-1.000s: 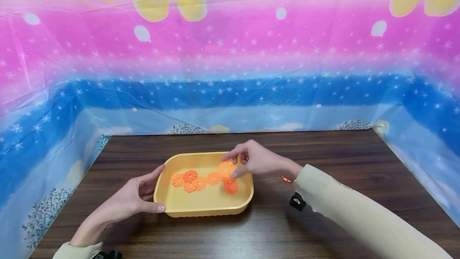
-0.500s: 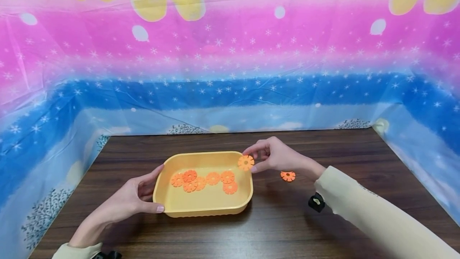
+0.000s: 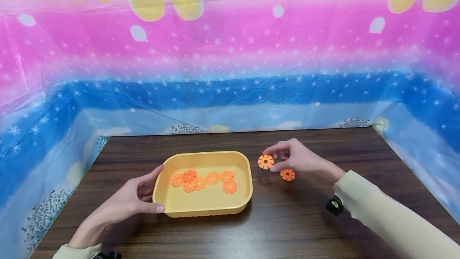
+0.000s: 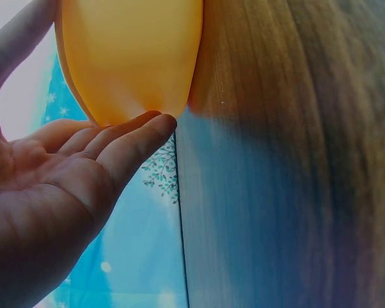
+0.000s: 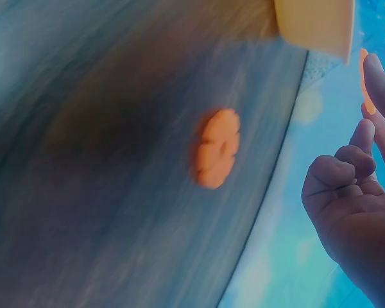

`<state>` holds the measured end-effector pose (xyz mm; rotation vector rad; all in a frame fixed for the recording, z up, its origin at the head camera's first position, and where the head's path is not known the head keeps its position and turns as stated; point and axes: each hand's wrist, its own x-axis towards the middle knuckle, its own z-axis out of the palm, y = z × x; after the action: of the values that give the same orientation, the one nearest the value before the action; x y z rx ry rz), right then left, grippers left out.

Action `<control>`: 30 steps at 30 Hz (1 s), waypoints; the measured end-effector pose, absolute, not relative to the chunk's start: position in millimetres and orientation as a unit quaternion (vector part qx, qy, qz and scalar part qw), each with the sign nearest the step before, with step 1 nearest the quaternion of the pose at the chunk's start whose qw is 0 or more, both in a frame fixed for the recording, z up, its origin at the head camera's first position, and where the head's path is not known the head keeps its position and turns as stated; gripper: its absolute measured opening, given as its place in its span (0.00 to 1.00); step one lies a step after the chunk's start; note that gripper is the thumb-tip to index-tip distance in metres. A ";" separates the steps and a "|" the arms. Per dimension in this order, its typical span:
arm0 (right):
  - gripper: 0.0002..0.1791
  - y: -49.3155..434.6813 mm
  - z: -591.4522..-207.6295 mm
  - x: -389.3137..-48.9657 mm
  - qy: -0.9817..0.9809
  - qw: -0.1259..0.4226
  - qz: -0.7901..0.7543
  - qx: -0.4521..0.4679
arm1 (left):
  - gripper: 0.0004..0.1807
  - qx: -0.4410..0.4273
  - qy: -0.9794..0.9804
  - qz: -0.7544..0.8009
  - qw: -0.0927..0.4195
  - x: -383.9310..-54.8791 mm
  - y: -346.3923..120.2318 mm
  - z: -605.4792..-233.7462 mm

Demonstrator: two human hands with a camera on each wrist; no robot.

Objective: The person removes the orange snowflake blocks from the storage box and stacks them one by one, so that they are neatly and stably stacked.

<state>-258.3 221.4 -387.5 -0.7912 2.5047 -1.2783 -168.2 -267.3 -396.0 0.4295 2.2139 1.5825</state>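
Observation:
A yellow plastic tray stands on the wooden table, with several orange notched discs lying in it, some overlapping. My left hand grips the tray's left end, thumb at the near corner and fingers along the outer wall; the left wrist view shows those fingers against the tray wall. To the right of the tray, my right hand pinches an orange flower-shaped disc by its edge, held above the table. Another orange disc lies flat on the table just below that hand.
Dark wood-grain table runs back to a patterned cloth hung at the rear and both sides. A black wrist device hangs beneath the right sleeve.
My right hand has carried the pinched disc out of the tray toward the right, past the rim. The disc on the table has come into full view. My left hand keeps its grip.

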 end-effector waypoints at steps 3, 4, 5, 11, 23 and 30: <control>0.24 230.6 -391.4 -257.4 0.858 0.109 -0.432 -0.255 | 0.60 0.152 0.786 0.566 0.195 -167.9 -266.9 -396.0; 0.24 233.5 -392.7 -257.1 0.859 0.109 -0.431 -0.252 | 0.61 0.151 0.786 0.567 0.195 -167.9 -266.9 -395.9; 0.24 236.6 -394.4 -257.0 0.861 0.109 -0.430 -0.249 | 0.60 0.151 0.786 0.567 0.195 -167.9 -266.8 -395.9; 0.24 254.4 -404.9 -255.6 0.863 0.112 -0.431 -0.239 | 0.61 0.151 0.786 0.567 0.196 -168.3 -267.0 -395.7; 0.23 273.7 -418.4 -250.2 0.873 0.110 -0.414 -0.234 | 0.61 0.157 0.783 0.568 0.197 -168.9 -267.7 -396.3; 0.23 279.4 -423.1 -248.8 0.883 0.110 -0.397 -0.222 | 0.61 0.154 0.786 0.566 0.196 -168.3 -267.1 -396.1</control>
<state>-248.8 279.4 -423.1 -0.6538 2.5963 -1.1679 -168.3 -267.1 -396.1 0.4315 2.2013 1.5866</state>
